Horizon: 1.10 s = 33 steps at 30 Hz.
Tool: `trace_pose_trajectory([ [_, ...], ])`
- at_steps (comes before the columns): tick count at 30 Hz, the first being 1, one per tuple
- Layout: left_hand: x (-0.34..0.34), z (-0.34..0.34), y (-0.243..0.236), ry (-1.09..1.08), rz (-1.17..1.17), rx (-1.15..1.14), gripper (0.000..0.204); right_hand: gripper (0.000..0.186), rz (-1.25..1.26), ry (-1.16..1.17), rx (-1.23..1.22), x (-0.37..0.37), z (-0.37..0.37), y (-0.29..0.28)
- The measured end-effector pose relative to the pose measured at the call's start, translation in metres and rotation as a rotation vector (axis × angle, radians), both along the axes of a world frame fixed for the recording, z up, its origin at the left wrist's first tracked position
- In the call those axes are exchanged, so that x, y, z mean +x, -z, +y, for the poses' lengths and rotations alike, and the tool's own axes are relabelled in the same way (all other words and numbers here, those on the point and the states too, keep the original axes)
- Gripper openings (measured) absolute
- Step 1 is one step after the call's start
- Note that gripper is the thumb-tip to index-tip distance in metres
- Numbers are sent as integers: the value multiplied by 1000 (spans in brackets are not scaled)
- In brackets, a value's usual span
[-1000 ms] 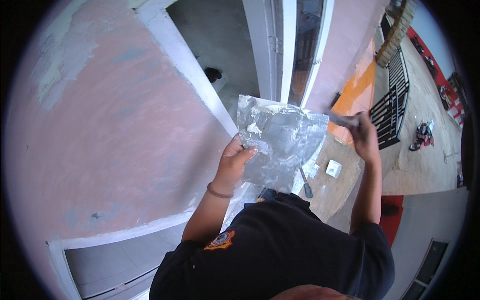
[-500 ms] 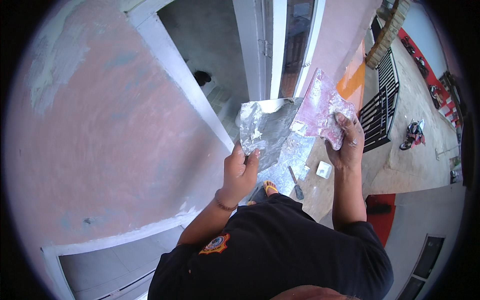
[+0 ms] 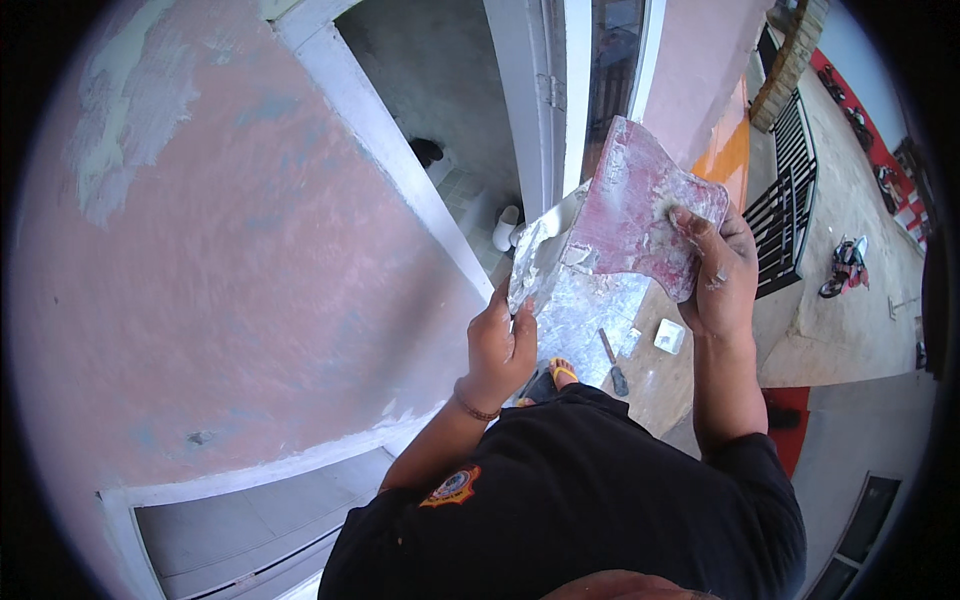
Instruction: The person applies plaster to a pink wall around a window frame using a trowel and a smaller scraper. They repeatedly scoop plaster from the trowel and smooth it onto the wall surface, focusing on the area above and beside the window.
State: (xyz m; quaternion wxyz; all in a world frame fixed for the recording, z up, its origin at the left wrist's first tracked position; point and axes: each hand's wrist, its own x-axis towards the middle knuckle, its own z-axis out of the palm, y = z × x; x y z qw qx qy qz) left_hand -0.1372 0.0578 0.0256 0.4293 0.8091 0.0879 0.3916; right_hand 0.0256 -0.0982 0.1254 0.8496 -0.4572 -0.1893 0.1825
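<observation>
My right hand [image 3: 727, 275] grips a flat reddish-pink putty spreader [image 3: 635, 205], smeared with white, its thumb pressed across the near face. In my left hand [image 3: 500, 345], thumb and fingers pinch the lower edge of a thin grey sheet [image 3: 540, 262] coated with whitish putty. The spreader overlaps the sheet's right side and hides much of it; whether they touch I cannot tell. White residue marks the fingers of my right hand.
To the left stands a pink wall [image 3: 270, 260] with white patches, beside a white door frame [image 3: 400, 140]. On the floor below lie a long-handled scraper [image 3: 616, 372] and a white tub [image 3: 669, 337]. A black railing [image 3: 788, 205] and a parked motorcycle [image 3: 846, 266] are at right.
The spreader has shifted left over the grey sheet and now covers more of it. The sheet has tilted, showing less of its grey face. The whole view has moved slightly.
</observation>
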Motion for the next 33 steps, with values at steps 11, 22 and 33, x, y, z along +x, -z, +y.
trace_pose_trajectory([
  [11,3,4,-1,-47,-30,240,41,19,-53,-45,-27,-2,11,-5],
  [22,-15,44,-8,-105,206,321,45,24,443,-126,280,17,28,19],
  [33,-44,98,-22,-238,68,116,15,30,-260,111,241,121,80,-87],
])
